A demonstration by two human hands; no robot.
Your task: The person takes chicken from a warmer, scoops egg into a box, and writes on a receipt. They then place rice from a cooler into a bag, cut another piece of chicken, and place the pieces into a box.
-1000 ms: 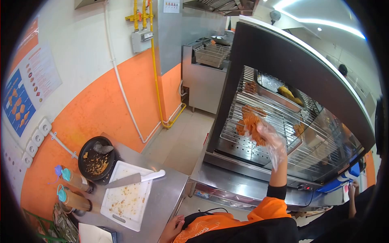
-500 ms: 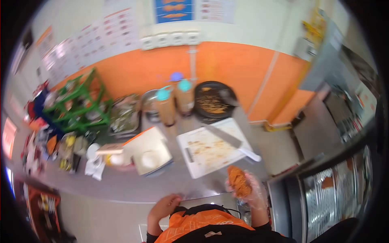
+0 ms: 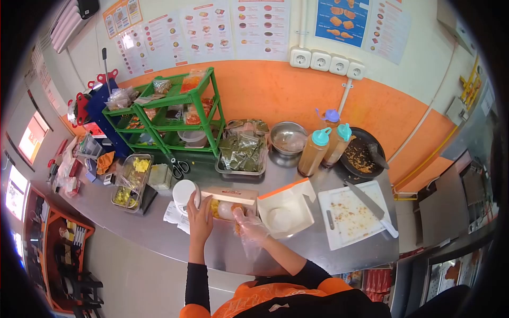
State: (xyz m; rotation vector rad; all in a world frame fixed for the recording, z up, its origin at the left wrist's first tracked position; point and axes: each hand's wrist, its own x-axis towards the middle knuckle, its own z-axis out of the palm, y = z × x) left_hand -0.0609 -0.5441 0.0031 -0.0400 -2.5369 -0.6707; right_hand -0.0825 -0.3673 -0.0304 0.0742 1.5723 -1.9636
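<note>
My left hand has its fingers stretched out at the left end of an open paper food box, beside a round white tub. It seems to touch the box's edge. In a clear plastic glove, my right hand holds a piece of fried chicken low at the box's front right side. Inside the box lie yellow food and a white rounded portion, possibly rice in wrap. A second open box, with an orange edge and a white round form within, stands to the right.
Farther right is a white cutting board with crumbs and a knife. Behind stand sauce bottles, a black pan, a metal bowl and a tray of leaf-wrapped packets. A green rack and scissors are to the left.
My right hand has carried the fried chicken left from in front of the cutting board to the food box. My left hand has risen from the counter's front edge to the box. The view has turned left.
</note>
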